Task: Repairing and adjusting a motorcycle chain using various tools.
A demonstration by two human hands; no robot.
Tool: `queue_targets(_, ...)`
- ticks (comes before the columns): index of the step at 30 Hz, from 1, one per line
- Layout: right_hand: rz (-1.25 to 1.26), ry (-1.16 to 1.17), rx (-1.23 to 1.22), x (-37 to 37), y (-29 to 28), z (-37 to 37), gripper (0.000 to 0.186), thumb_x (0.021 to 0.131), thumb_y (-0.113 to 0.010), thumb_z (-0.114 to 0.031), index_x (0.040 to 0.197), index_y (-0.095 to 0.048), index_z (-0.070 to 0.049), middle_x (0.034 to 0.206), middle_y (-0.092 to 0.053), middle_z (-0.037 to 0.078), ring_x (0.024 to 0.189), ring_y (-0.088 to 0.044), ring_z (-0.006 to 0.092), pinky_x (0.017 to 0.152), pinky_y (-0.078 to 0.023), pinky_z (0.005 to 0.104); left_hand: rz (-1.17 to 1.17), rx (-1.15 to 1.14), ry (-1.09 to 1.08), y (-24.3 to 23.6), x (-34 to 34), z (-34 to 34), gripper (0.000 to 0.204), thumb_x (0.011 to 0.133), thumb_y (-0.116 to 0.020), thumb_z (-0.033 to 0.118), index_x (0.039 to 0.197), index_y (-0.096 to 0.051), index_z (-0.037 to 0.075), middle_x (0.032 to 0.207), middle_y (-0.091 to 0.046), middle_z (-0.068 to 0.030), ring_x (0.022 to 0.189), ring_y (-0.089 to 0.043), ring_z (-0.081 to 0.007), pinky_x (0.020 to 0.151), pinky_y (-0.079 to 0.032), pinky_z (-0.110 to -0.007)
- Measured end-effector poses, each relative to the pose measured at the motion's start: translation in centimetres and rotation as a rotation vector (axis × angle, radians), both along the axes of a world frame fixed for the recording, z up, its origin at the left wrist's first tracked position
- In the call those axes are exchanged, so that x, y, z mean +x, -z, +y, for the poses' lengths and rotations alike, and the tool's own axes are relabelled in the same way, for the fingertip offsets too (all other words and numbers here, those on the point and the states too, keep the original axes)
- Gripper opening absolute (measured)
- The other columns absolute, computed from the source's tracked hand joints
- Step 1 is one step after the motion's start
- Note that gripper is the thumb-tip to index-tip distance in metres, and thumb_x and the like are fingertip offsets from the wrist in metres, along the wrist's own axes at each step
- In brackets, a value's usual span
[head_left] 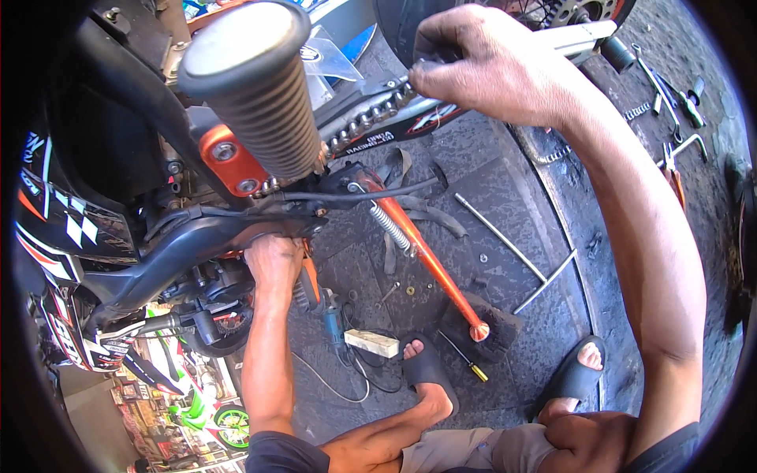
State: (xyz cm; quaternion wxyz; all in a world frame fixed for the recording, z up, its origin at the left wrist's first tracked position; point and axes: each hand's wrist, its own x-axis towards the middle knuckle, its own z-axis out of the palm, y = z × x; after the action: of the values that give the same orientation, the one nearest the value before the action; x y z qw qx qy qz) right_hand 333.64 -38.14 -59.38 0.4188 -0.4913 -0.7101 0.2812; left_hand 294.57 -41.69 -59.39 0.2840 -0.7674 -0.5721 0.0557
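A motorcycle drive chain point(367, 120) runs along the black swingarm guard point(430, 120), behind a ribbed footpeg point(264, 102). My right hand point(497, 63) reaches over from the right, fingers curled and closed on the chain's upper end. Below the footpeg, my left hand point(272, 264) reaches in under the black frame tube point(177, 244), beside an orange part point(311, 276). Its fingers are hidden behind the bike, so their grip does not show. An orange bracket point(233, 162) with two bolts sits left of the footpeg.
An orange kickstand point(430, 264) with a spring slants down to a dark block point(485, 327). On the floor lie a T-handle wrench point(505, 240), a screwdriver point(475, 369), a blue power tool point(334, 319) and a wood block point(372, 343). Several tools and a loose chain point(556, 154) lie at right.
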Motion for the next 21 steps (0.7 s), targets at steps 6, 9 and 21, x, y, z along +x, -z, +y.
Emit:
queue_targets(6, -0.234, 0.029, 0.175, 0.1, 2.0, -0.4, 0.021, 0.082, -0.071, -0.013, 0.098, -0.065, 0.0, 0.08, -0.067, 0.017, 0.079, -0.068, 0.0296, 0.075, -0.053, 0.0404, -0.052, 0.015, -0.05, 0.6, -0.1, 0.6, 0.018, 0.074, -0.071, 0.013, 0.09, -0.072, 0.005, 0.092, -0.07, -0.0181, 0.087, -0.066, -0.0409, 0.079, -0.051, -0.05)
queue_targets(9, -0.241, 0.019, 0.243, 0.0, 2.6, -0.9, 0.032, 0.079, -0.075, -0.012, 0.107, -0.062, -0.002, 0.083, -0.067, 0.018, 0.084, -0.068, 0.0311, 0.076, -0.052, 0.0417, -0.024, 0.01, 0.053, 0.4, -1.0, 0.9, 0.019, 0.074, -0.071, 0.012, 0.091, -0.072, 0.005, 0.092, -0.07, -0.0183, 0.086, -0.065, -0.0415, 0.077, -0.051, -0.05)
queue_targets(21, -0.1, -0.086, 0.329, -0.4, 6.4, -2.3, 0.034, 0.079, -0.076, -0.014, 0.106, -0.065, 0.003, 0.09, -0.068, 0.02, 0.09, -0.068, 0.0342, 0.085, -0.053, 0.0432, 0.036, 0.038, 0.248, 0.5, -1.9, 1.4, 0.019, 0.073, -0.071, 0.014, 0.091, -0.072, 0.008, 0.091, -0.07, -0.0171, 0.082, -0.066, -0.0392, 0.074, -0.052, -0.048)
